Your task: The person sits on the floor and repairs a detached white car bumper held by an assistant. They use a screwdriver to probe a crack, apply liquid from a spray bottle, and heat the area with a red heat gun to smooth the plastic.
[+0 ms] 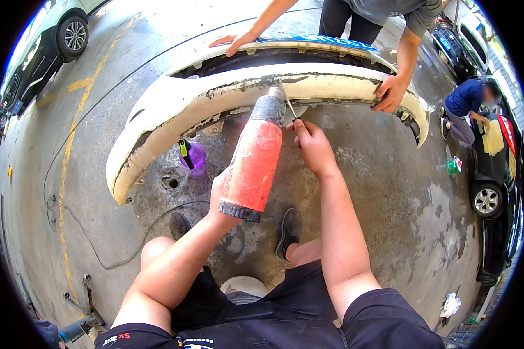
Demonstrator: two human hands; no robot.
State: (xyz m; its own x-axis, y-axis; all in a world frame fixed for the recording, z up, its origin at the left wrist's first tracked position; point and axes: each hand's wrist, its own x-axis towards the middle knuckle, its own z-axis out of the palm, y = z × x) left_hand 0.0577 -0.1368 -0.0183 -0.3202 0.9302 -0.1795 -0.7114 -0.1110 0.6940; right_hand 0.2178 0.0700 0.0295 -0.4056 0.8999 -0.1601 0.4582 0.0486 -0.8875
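**On a stained concrete floor: heat gun and thin tool right up at a scuffed white bumper**

In front of the seated person's knees, a long, curved, off-white plastic car bumper arches across the view, with dark scuffs along its edges. The left grip is wrapped around a red cylindrical heat gun with a black rear cap; most of the fingers are hidden behind the body, tbh. Its dark nozzle points at the middle of the bumper, but I can't tell if it's touching.

The right grip is pinched on a slim metal tool with a short dark handle. The tip sits right beside the nozzle, at the bumper's lower edge; can't tell whether it makes contact.

Across from them, a second person in a grey shirt has one hand on the bumper's far rim and the other clasping its near section. A blue rectangular plate runs along that far side. Down on the floor there's a see-through purple spray bottle, plus a thin black cable snaking off left.
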